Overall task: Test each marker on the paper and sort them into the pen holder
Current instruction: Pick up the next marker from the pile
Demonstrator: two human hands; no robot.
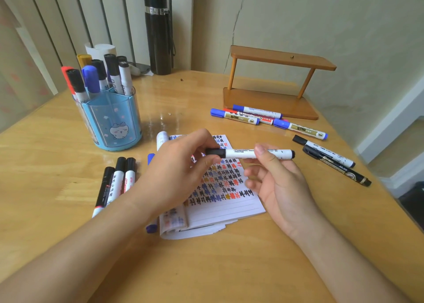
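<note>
From my remote seat I saw the left hand (174, 165) and the right hand (275, 183) meet at the centre of the frame, sharing one white marker (250, 153). It lay level in the air, just above the paper (227, 201). The left thumb and curled fingers pinched its black cap (214, 152). The right thumb and forefinger gripped the barrel nearer the other end, and the remaining right fingers were loosely bent, touching nothing. I could not tell whether the cap was fully seated.

The paper, a lined pad crowded with black, blue and red test marks, lay on the wooden table (206, 268) below both hands. The blue pen holder (112, 123) stood at the left of the frame, well apart from the hands, with several sorted markers (98, 77) upright in it. Three black-capped markers (117, 181) lay side by side left of the pad. At the right, a cluster of blue-capped markers (252, 116) lay against the base of a brown wooden stand (275, 84), and two black markers (332, 162) lay lower down, near the table's edge. A black flask (158, 34) stood at the top, behind the holder.
</note>
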